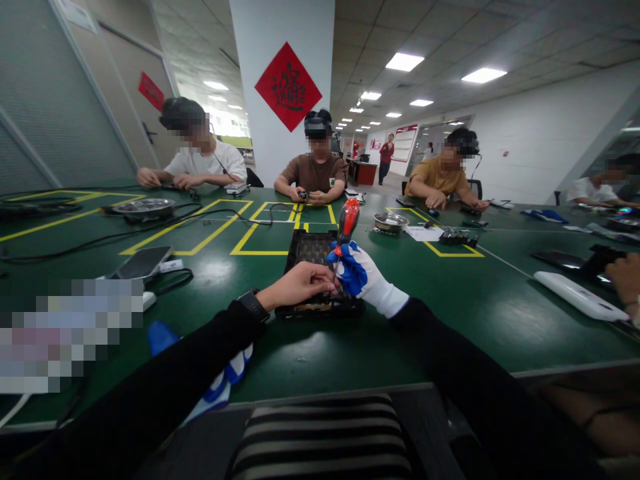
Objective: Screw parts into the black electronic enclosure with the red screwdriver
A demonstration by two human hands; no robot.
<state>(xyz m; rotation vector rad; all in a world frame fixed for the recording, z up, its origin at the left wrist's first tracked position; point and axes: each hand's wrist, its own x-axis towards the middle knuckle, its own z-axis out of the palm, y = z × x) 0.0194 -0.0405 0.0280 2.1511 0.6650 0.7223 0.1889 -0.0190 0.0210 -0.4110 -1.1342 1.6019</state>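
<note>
My right hand (357, 270), in a white glove with blue coating, is closed round a screwdriver (349, 223) with a red and black handle. The screwdriver stands nearly upright, its shaft pointing down. My left hand (303, 283), bare with a dark watch on the wrist, is pinched close to the lower shaft; what lies between its fingertips is hidden. Both hands are over a black open tray-like casing (313, 247) on the green table. A lighter strip shows at the casing's near edge.
A blue and white glove (235, 370) lies under my left forearm. Black cables (200, 217), a metal bowl (390, 222), a flat dark device (145, 262) and a white elongated device (575, 293) are on the green table (450, 347). Several people sit around it.
</note>
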